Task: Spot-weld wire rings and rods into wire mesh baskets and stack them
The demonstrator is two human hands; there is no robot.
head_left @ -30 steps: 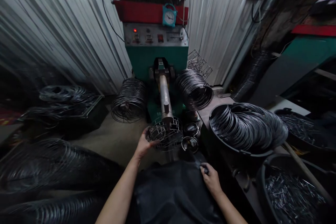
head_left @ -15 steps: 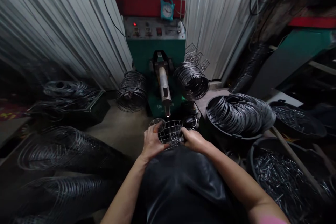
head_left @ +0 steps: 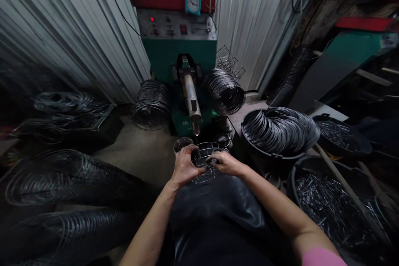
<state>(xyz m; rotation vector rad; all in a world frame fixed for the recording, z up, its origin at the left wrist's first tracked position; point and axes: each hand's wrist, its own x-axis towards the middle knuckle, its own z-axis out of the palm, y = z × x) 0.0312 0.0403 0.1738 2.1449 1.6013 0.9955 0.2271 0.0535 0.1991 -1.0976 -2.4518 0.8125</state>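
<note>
A small round wire basket (head_left: 202,176) sits over my apron-covered lap, just below the welding machine's tip. My left hand (head_left: 184,165) grips its left side, thumb toward me and fingers at the far rim. At the basket's right part, my right hand (head_left: 227,163) has its fingers pinched together; what lies between them is too small to make out. The spot welding machine (head_left: 190,95) stands straight ahead, its rod-like arm pointing down toward the basket. Behind my left fingers is a round metal ring-shaped piece (head_left: 182,143).
Wire ring bundles hang left (head_left: 151,104) and right (head_left: 223,91) of the machine. To the right stand a tub of wire rings (head_left: 280,133) and a bucket of short metal rods (head_left: 330,203). Tall wire coils (head_left: 75,178) stand at left. A blue clock (head_left: 193,1) hangs above.
The basket has tilted, showing more of its near side. My right hand has shifted its fingers over the basket's inside. The view has moved slightly to the right and down.
</note>
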